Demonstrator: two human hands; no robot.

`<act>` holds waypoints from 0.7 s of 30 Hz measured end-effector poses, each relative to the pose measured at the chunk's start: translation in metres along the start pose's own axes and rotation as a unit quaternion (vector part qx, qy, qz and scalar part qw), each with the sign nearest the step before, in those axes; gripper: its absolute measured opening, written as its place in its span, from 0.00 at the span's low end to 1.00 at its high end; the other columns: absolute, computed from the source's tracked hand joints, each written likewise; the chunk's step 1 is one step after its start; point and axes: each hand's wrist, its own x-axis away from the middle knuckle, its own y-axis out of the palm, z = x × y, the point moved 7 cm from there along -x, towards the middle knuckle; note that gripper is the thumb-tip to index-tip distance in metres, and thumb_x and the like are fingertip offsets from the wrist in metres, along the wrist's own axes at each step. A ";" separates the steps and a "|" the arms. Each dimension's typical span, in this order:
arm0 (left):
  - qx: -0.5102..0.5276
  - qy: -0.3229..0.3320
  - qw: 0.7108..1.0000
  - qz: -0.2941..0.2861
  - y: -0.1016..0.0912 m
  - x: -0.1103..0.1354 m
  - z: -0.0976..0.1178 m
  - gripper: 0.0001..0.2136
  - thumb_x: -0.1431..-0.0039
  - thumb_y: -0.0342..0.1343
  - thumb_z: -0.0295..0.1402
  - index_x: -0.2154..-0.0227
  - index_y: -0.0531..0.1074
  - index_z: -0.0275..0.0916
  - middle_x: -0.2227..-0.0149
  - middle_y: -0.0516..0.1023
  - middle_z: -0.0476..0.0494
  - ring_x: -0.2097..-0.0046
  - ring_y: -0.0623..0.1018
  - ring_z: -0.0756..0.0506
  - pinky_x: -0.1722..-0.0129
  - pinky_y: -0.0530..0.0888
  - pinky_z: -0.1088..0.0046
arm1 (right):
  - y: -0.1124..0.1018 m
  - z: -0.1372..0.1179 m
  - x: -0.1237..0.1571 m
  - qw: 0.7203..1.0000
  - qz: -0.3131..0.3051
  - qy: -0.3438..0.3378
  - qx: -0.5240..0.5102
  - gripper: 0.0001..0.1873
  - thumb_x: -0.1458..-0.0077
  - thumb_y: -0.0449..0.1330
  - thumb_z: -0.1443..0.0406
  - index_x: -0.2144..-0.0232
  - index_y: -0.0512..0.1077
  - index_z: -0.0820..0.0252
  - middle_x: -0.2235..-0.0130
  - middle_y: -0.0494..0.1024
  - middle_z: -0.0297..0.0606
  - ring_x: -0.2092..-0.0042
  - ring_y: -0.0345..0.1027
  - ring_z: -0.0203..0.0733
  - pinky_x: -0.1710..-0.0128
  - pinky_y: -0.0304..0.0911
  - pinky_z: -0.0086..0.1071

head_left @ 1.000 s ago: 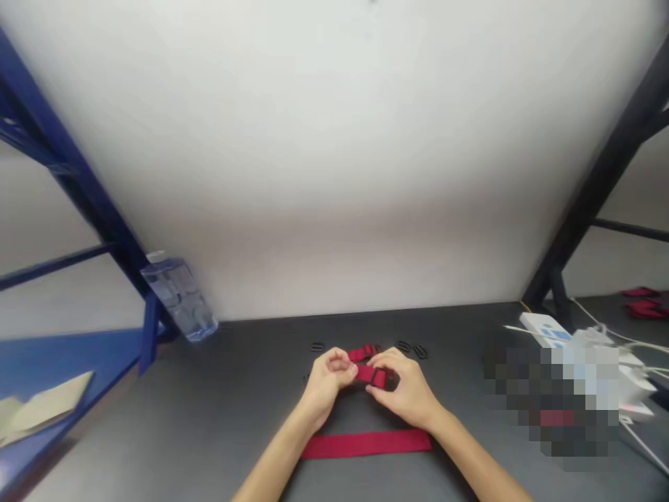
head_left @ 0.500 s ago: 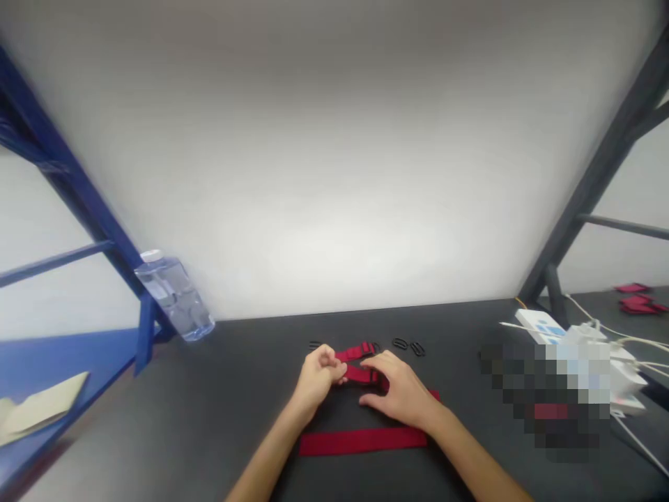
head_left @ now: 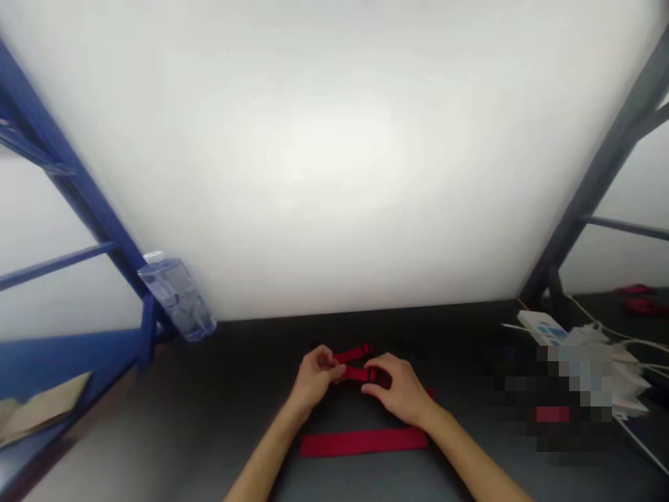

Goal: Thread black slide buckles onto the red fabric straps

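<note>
**Q:** How do the hands stand?

**A:** The left hand [head_left: 313,376] and the right hand [head_left: 400,389] are close together, each with fingers curled and pinching the red webbing strap [head_left: 355,354] from either side.

**Q:** Where does the strap lie against that grip?

**A:** Its short folded section sits between both hands, just above the dark tabletop [head_left: 470,348]. A flat red band [head_left: 363,442] lies nearer the person, below both hands; whether it joins the strap is hidden.

**Q:** What else lies around the strap?

**A:** Left of it, well apart, stands a plastic water bottle [head_left: 178,298]. To its right, well apart, is a white power strip [head_left: 543,328].
</note>
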 end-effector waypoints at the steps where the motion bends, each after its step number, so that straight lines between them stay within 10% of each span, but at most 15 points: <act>1: -0.011 -0.001 1.000 0.004 -0.002 0.000 0.000 0.18 0.60 0.68 0.33 0.76 0.60 0.40 0.79 0.72 0.54 0.80 0.72 0.51 0.80 0.66 0.79 | -0.001 -0.001 0.000 1.000 0.003 0.000 -0.006 0.15 0.53 0.69 0.63 0.61 0.76 0.56 0.64 0.78 0.37 0.62 0.70 0.44 0.60 0.64 0.35; 21: -0.211 0.032 0.974 0.072 -0.019 0.006 0.018 0.19 0.62 0.67 0.33 0.77 0.57 0.41 0.80 0.77 0.52 0.76 0.73 0.49 0.76 0.63 0.79 | 0.006 -0.017 0.001 0.974 -0.054 -0.075 0.205 0.06 0.45 0.60 0.62 0.66 0.75 0.57 0.67 0.77 0.40 0.60 0.66 0.47 0.60 0.63 0.37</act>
